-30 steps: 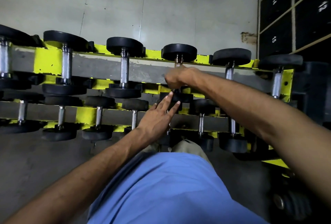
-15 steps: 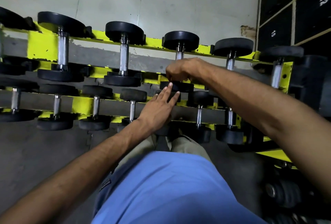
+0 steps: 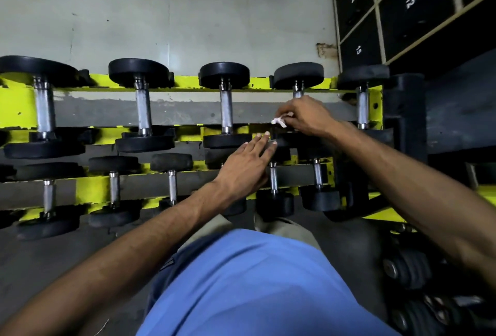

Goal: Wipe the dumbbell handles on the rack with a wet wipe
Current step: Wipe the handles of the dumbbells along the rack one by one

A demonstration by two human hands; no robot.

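The right hand (image 3: 306,118) is closed in a narrow pinch around a crumpled white wet wipe (image 3: 279,121), a small tuft of which protrudes from the fingertips on the hand's left side. The hand covers the chrome handle of the fourth dumbbell (image 3: 298,75) on the upper tier of the rack (image 3: 21,105); only a short section of that handle shows directly above the knuckles, and the lower part is hidden beneath the hand, so actual contact between wipe and handle cannot be confirmed. Just left of the pinch stands the third dumbbell (image 3: 225,105) with its handle fully exposed; just right of the wrist is the fifth dumbbell (image 3: 362,105) at the rack's end. The left hand (image 3: 247,164) lies below and slightly left of the pinch, palm down with fingers extended and loosely together, holding nothing. Its fingertips (image 3: 265,135) reach the lower black head of the third dumbbell and the dark area beside it, while the palm covers part of the lower tier. Immediately right of this hand a small lower-tier dumbbell (image 3: 273,182) shows its knurled handle. The yellow rails run horizontally behind both hands. A blue shirt (image 3: 255,287) fills the area beneath the forearms.
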